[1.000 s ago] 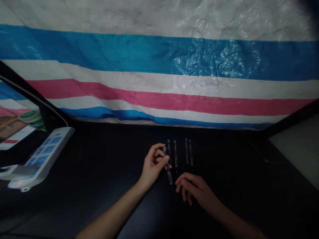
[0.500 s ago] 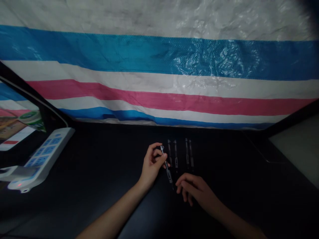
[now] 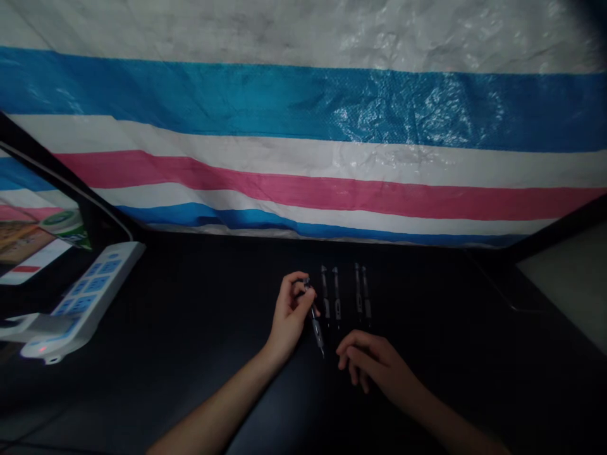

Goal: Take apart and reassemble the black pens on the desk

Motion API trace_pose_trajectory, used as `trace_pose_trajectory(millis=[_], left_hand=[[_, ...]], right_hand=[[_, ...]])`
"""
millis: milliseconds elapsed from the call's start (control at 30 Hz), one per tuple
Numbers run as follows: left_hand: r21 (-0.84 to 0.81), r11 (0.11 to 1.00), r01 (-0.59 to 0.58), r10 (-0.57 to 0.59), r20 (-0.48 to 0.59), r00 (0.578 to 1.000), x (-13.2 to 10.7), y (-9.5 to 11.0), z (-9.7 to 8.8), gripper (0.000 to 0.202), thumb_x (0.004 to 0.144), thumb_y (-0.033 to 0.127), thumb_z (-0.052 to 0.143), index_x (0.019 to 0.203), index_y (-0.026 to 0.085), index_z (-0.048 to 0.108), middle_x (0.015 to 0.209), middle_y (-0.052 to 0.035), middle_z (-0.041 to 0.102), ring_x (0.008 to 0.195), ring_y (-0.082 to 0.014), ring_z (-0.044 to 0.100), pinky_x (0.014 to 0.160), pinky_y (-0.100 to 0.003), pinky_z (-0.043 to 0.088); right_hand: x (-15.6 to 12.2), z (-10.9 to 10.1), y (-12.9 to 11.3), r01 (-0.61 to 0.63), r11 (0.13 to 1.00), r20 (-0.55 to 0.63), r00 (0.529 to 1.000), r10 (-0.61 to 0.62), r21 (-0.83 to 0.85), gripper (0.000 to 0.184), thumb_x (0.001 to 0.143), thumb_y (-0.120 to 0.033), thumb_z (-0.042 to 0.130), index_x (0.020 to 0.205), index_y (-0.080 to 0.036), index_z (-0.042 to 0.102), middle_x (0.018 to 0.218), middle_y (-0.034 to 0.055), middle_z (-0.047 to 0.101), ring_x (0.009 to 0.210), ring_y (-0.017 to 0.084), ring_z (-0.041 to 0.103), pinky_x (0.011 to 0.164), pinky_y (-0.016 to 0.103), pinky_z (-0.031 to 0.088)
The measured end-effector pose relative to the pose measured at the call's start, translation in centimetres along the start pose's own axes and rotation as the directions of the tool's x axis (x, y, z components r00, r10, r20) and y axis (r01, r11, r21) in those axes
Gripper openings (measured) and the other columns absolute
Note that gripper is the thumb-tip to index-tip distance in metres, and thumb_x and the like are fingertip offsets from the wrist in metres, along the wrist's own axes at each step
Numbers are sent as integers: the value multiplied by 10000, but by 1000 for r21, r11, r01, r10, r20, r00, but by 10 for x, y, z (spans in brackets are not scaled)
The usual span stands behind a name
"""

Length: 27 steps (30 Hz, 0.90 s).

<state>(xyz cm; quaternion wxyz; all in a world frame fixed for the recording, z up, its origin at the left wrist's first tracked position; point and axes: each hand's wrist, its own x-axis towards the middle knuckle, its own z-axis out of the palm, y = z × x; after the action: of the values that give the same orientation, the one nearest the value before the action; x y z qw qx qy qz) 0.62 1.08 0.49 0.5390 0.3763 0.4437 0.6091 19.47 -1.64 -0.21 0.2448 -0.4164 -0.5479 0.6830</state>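
Observation:
A pen (image 3: 317,332) with a clear barrel and a grey grip is held near its top by my left hand (image 3: 289,316), thumb against fingers. It slants down to the right, tip toward me. My right hand (image 3: 372,360) hovers just right of the tip, fingers loosely bent and apart, with nothing in it. Beyond the hands, similar pens lie in two pairs on the dark table: a left pen (image 3: 325,294) beside another pen (image 3: 337,297), and farther right a third pen (image 3: 358,291) close to one more pen (image 3: 367,297).
A white power strip (image 3: 90,297) with a lit red light lies at the left, a white plug (image 3: 33,328) in its near end. Behind it, a green-and-white container (image 3: 66,224) shows past a dark frame. A striped plastic sheet (image 3: 303,101) hangs behind the black tabletop (image 3: 199,278).
The pen in my left hand has turned slightly, its tip shifting a little left, and the thumb now sits nearer its top. My right hand has barely moved.

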Motion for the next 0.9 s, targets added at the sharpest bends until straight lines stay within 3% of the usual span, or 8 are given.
trace_pose_trajectory(millis=[67, 200, 433, 633, 900], left_hand=[[1, 1000, -7, 7, 8, 1000, 0, 1, 0, 330, 826, 338, 662, 1085, 227, 491, 798, 45, 576, 543, -76, 591, 537, -201, 475], [1, 1000, 11, -11, 14, 1000, -1, 3, 1, 578, 775, 327, 721, 1252, 268, 400, 786, 55, 611, 528, -89, 605, 545, -223, 508], [-24, 998, 60, -60, 4, 998, 1, 2, -1, 472, 742, 331, 751, 1115, 217, 485, 792, 20, 658, 505, -99, 626, 489, -197, 472], [-37, 998, 41, -42, -31, 999, 0, 1, -2, 478, 758, 317, 739, 1144, 219, 474, 809, 24, 651, 513, -90, 627, 490, -189, 475], [-51, 998, 31, -31, 4, 1000, 2, 3, -1, 534, 753, 312, 748, 1186, 221, 448, 804, 29, 650, 506, -94, 633, 496, -197, 485]], right_hand=[[0, 0, 0, 3, 1000, -2, 1000, -3, -2, 270, 864, -395, 544, 866, -141, 633, 750, 36, 636, 521, 95, 556, 399, 171, 408], [0, 1, 1, 12, 1000, -4, 1000, -12, 7, 263, 863, -386, 541, 863, -138, 630, 740, 34, 632, 517, 93, 552, 400, 170, 406], [-2, 1, 0, 12, 1000, -4, 1000, -12, -11, 248, 870, -366, 536, 870, -138, 634, 754, 35, 638, 522, 87, 556, 407, 167, 410], [-2, 1, 2, 18, 1000, -6, 1000, -18, 1, 240, 870, -359, 537, 869, -139, 634, 749, 34, 636, 518, 84, 554, 405, 163, 406], [-1, 0, 0, 10, 1000, 0, 1000, -10, 1, 248, 854, -374, 547, 865, -140, 628, 748, 31, 635, 514, 87, 559, 401, 164, 408]])
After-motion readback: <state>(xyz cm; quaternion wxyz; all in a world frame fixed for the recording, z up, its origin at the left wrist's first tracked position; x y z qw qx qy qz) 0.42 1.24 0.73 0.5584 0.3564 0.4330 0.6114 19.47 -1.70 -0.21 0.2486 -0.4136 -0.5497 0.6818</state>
